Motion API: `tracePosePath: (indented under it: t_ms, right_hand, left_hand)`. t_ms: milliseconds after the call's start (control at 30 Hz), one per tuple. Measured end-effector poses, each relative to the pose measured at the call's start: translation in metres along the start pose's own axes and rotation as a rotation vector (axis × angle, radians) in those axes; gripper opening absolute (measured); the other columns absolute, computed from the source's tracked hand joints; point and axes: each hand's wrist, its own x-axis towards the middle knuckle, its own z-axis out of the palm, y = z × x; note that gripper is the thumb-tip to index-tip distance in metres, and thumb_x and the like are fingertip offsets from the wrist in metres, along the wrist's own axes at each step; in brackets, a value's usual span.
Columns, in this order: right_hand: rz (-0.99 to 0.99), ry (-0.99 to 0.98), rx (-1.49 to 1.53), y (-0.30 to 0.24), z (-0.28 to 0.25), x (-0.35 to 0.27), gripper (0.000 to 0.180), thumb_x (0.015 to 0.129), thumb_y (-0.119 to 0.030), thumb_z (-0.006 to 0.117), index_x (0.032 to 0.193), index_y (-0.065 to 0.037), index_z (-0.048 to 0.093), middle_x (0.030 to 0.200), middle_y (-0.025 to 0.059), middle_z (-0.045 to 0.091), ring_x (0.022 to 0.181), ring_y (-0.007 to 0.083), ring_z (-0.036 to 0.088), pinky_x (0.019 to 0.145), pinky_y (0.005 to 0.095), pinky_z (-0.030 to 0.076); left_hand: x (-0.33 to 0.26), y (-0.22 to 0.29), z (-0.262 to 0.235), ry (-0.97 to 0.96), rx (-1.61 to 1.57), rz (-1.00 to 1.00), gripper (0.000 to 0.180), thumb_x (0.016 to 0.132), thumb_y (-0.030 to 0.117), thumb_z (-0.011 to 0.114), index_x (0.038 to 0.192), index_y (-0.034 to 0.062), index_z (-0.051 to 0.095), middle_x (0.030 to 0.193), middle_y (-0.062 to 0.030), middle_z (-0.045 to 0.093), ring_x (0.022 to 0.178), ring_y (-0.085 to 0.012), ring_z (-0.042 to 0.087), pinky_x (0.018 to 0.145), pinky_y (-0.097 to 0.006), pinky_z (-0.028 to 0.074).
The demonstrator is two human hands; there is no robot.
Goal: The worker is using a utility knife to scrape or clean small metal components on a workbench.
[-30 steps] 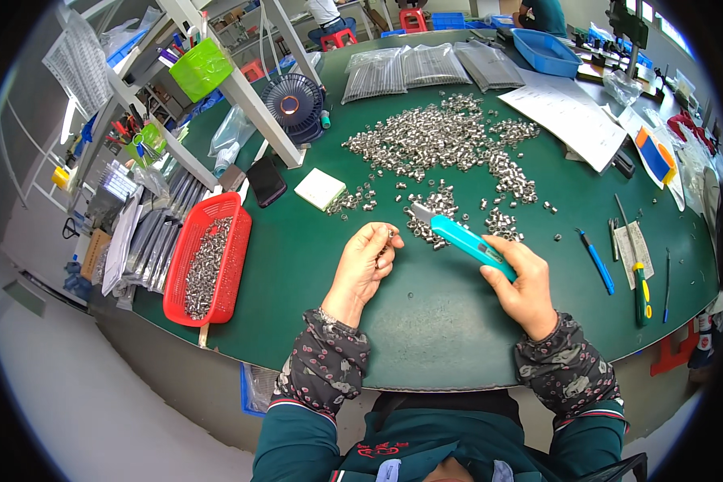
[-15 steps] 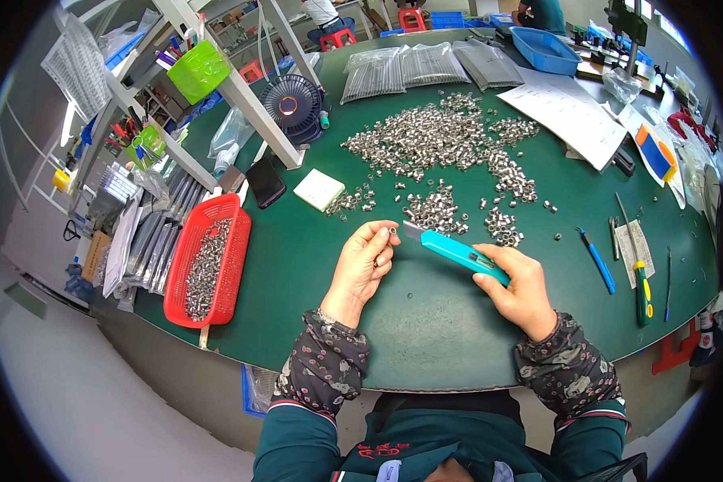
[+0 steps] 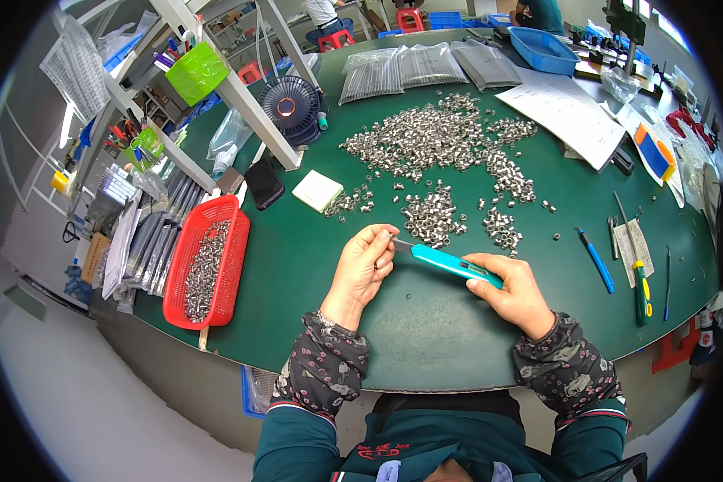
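I see the right hand gripping a slim turquoise plastic knife, steel blade toward ten o'clock; the left hand pinches a tiny, mostly hidden metal piece.

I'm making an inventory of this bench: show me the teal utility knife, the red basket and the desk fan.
Teal utility knife [image 3: 450,262]: head view, on its handle.
Red basket [image 3: 234,271]: head view, on its right side wall.
Desk fan [image 3: 290,108]: head view, centre of its grille.
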Motion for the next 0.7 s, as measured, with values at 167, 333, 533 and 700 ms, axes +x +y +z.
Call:
tracePosePath:
  t_ms: [167, 333, 533, 700]
  right_hand:
    - [0.000, 0.014, -0.100, -0.004, -0.002, -0.001, 0.033, 0.075, -0.019, 0.066, 0.107, -0.013, 0.062, 0.081, 0.0107, 0.062, 0.072, 0.0288, 0.060, 0.064, 0.0370, 0.047]
    - [-0.018, 0.048, -0.200, -0.009, -0.002, -0.001, 0.033, 0.075, -0.020, 0.066, 0.107, -0.013, 0.062, 0.078, 0.0089, 0.060, 0.069, 0.0287, 0.059, 0.062, 0.0375, 0.047]
    - [-0.041, 0.075, -0.260, -0.011, -0.002, -0.003, 0.032, 0.075, -0.020, 0.066, 0.106, -0.014, 0.062, 0.075, 0.0081, 0.058, 0.067, 0.0292, 0.059, 0.059, 0.0383, 0.046]
    - [-0.109, 0.121, -0.325, -0.011, -0.002, -0.003, 0.032, 0.074, -0.019, 0.067, 0.106, -0.014, 0.061, 0.072, 0.0076, 0.054, 0.064, 0.0285, 0.057, 0.056, 0.0387, 0.045]
  left_hand:
    - [0.001, -0.001, 0.001, 0.009, 0.029, 0.002, 0.015, 0.092, 0.015, 0.055, 0.096, 0.0014, 0.058, 0.073, 0.0001, 0.051, 0.051, -0.0019, 0.038, 0.037, -0.014, 0.026]
    - [-0.001, -0.002, 0.002, 0.048, 0.067, 0.018, 0.016, 0.092, 0.017, 0.054, 0.094, 0.0019, 0.058, 0.071, 0.0005, 0.051, 0.050, -0.0016, 0.038, 0.037, -0.014, 0.026]
    - [-0.001, -0.003, 0.004, 0.078, 0.115, 0.028, 0.017, 0.092, 0.019, 0.054, 0.090, 0.0031, 0.059, 0.068, 0.0012, 0.051, 0.047, -0.0014, 0.037, 0.037, -0.014, 0.025]
    - [-0.001, -0.002, 0.007, 0.105, 0.158, 0.019, 0.016, 0.092, 0.019, 0.055, 0.090, 0.0038, 0.059, 0.066, 0.0022, 0.050, 0.046, -0.0011, 0.036, 0.038, -0.015, 0.025]
